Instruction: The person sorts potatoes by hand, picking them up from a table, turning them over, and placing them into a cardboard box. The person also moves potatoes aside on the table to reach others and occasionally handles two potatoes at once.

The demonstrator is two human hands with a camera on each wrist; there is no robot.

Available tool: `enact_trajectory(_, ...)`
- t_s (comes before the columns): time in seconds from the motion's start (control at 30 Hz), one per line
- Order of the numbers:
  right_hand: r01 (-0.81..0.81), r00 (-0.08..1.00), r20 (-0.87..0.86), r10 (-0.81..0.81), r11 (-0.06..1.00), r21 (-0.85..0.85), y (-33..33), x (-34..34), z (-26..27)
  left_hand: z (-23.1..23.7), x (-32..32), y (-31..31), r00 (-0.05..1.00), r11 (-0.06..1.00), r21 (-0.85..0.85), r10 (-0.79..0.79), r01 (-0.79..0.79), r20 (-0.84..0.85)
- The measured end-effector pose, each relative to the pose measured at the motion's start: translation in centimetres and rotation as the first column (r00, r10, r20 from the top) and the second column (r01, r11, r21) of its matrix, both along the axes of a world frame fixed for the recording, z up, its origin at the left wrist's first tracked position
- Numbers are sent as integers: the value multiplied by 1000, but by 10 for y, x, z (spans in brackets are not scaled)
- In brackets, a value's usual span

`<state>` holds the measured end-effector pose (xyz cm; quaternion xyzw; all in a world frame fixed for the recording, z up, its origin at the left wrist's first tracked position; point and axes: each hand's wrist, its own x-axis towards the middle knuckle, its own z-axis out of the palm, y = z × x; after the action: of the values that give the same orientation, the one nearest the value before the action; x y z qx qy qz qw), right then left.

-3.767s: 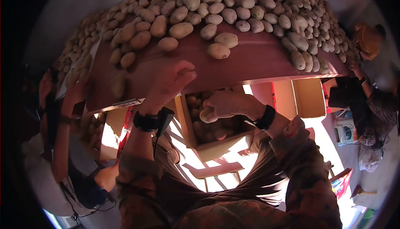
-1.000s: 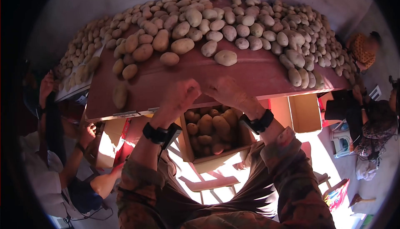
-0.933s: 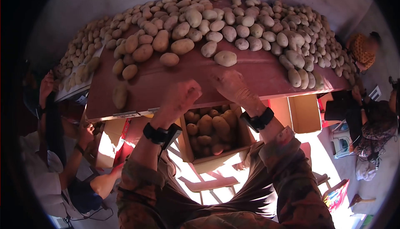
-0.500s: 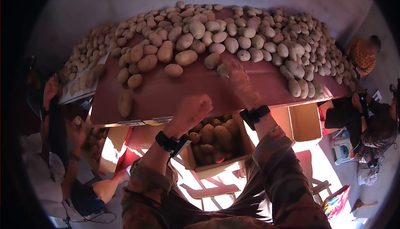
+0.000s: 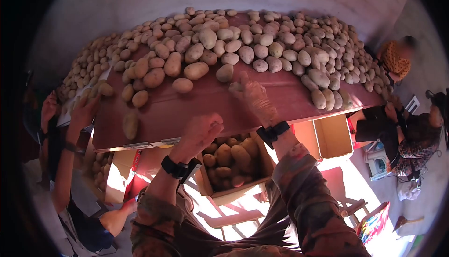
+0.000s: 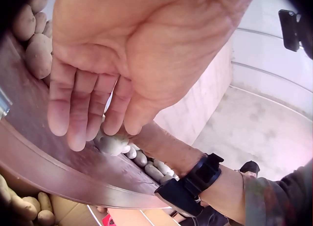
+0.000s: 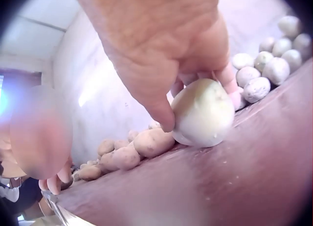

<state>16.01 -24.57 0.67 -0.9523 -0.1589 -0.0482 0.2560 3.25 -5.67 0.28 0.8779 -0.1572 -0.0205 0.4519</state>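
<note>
Before the seated person spreads the long reddish table (image 5: 299, 97), which carries a broad heap of potatoes (image 5: 207, 38). The heap covers mostly the far part and reaches both side edges; a strip along the near edge stays bare, perhaps to give the hands some room. Below the middle of the near edge stands a cardboard box (image 5: 243, 193) with many potatoes (image 5: 241, 156) inside, between the person's knees; I suppose this place is chosen because both hands can reach it easily. Under the same edge, more to the right, there is a second carton (image 5: 333, 137).

The right hand (image 5: 256, 99) is over the bare strip, just in front of the heap, and its thumb and fingers are curled round a single pale potato (image 7: 204, 112). The thumb is on one side and the fingers on the other, probably because a round, smooth thing is safer so. The right wrist view is blurred in its lower part, so I cannot tell if this potato touches the table. The left hand (image 5: 202, 130) holds nothing: its fingers are relaxed, near the near edge, almost above the box. A lone potato (image 5: 130, 125) lies close to the near left corner, apart from the heap.
</note>
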Motion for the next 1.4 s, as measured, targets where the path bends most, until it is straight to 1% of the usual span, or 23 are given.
enact_trajectory(0.07,-101,992,66,103,995,-24,-2,-9,-2,-2,-1,0,999,999,31,7,-8,35)
enact_trajectory(0.17,-171,984,50,171,985,4,-6,-11,-4,-4,1,2,1000,1000,-10,0,1,29)
enact_trajectory(0.27,-168,986,18,167,984,52,-8,-20,-2,5,-1,4,996,998,-54,10,-15,-93)
enact_trajectory(0.33,-230,973,-18,232,969,91,-7,-36,12,6,-2,5,996,997,-10,75,-74,48)
enact_trajectory(0.4,-296,952,-44,304,946,128,-4,-52,33,6,0,10,994,993,-49,104,-103,24)
enact_trajectory(0.47,-481,849,-195,491,871,103,-2,-67,45,7,0,17,991,988,-83,131,-131,-1)
enact_trajectory(0.5,-472,854,-192,483,876,101,-2,-72,41,8,1,19,988,986,-72,152,-152,-8)
enact_trajectory(0.57,-638,646,-363,671,736,227,1,-88,34,7,4,20,989,986,-69,150,-150,-7)
enact_trajectory(0.63,-724,607,-403,684,686,73,2,-108,37,2,2,20,993,993,-45,109,-106,55)
enact_trajectory(0.7,-777,576,-398,714,630,5,2,-119,28,11,-4,12,988,994,-47,106,-102,113)
enact_trajectory(0.77,-737,675,-256,692,648,-190,3,-123,-18,12,-3,10,996,994,-59,93,-92,15)
enact_trajectory(0.8,-626,736,46,676,704,-336,-5,-134,-32,16,-2,8,996,996,-45,80,-81,-27)
enact_trajectory(0.83,-481,690,339,639,755,-446,-11,-142,-42,18,0,6,994,997,-27,76,-78,-72)
enact_trajectory(0.87,-443,713,341,613,770,-459,-13,-143,-48,14,2,3,998,999,-38,33,-36,-61)
enact_trajectory(0.93,-506,769,130,625,721,-474,-10,-141,-60,9,4,0,999,999,-26,31,-30,14)
enact_trajectory(0.97,-490,780,132,612,728,-479,-8,-139,-67,9,5,-2,1000,999,-30,13,-13,19)
enact_trajectory(1.03,-522,763,19,646,633,-571,-9,-133,-82,11,6,-7,999,999,39,-29,27,46)
enact_trajectory(1.07,-514,771,17,637,637,-575,-10,-130,-89,9,5,-8,998,999,35,-40,39,47)
enact_trajectory(1.13,-514,739,291,608,788,-339,-14,-126,-95,5,1,-11,997,999,33,1,-4,72)
enact_trajectory(1.23,-475,715,418,561,828,-299,-15,-120,-101,8,3,-12,1000,1000,25,-14,13,27)
enact_trajectory(1.27,-471,715,420,559,829,-300,-13,-118,-103,6,3,-12,999,1000,25,-17,16,30)
enact_trajectory(1.33,-473,814,218,538,832,-290,-8,-113,-102,0,3,-11,997,1000,-2,22,-22,80)
enact_trajectory(1.4,-492,819,172,547,825,-278,-13,-113,-89,-2,7,-8,998,1000,26,-5,3,64)
